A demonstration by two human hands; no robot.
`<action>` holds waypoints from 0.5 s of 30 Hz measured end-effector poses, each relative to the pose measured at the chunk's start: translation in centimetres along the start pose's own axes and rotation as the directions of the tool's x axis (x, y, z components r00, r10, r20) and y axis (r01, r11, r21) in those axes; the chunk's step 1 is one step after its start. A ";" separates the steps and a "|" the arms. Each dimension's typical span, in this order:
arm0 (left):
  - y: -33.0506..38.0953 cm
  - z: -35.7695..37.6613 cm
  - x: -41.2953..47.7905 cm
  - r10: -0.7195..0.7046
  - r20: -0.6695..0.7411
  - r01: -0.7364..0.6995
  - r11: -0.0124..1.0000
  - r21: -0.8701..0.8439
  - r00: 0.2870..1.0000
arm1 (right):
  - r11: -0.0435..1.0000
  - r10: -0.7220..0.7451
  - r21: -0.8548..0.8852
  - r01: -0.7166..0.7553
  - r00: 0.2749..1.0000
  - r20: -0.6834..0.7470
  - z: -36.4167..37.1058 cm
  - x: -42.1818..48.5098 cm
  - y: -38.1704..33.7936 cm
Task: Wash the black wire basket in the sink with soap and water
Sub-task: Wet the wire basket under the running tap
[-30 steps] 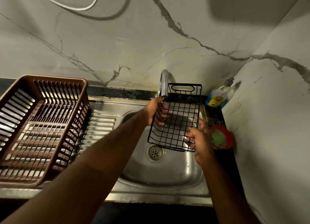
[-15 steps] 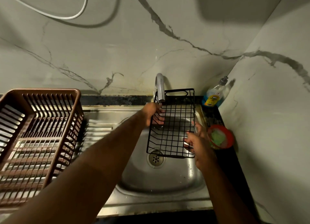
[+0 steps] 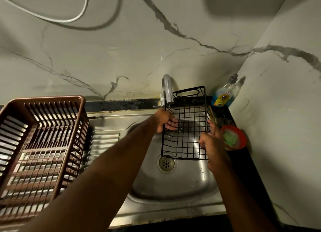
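Your dark table (image 3: pixel 121 106) has a steel sink (image 3: pixel 173 188) set into it, with the drain (image 3: pixel 166 163) at the bottom of the bowl. On the ribbed drainboard (image 3: pixel 104 141) to your left sits a brown slatted dish rack (image 3: pixel 52 98). The tap (image 3: pixel 167 91) rises at the back rim. On the table's right strip a soap bottle (image 3: pixel 223 96) stands in the back corner. Nearer you is a red round tub (image 3: pixel 233 138) holding something green.
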State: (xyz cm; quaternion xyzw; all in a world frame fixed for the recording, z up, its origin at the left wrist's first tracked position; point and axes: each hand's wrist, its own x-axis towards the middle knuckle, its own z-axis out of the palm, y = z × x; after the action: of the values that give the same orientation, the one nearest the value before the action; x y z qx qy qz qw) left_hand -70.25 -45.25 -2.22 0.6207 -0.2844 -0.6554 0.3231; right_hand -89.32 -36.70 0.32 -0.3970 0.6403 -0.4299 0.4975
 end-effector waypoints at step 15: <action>-0.1 0.3 1.5 0.068 -0.303 -0.078 0.997 -0.021 0.951 | 0.999 -0.051 0.010 0.051 0.999 0.017 0.6 0.2 0.9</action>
State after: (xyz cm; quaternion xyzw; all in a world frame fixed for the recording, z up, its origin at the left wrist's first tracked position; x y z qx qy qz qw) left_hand -70.56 -46.35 -3.18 0.6971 -0.2437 -0.5450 0.3971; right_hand -88.87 -36.73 -0.67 -0.4145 0.6237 -0.4420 0.4938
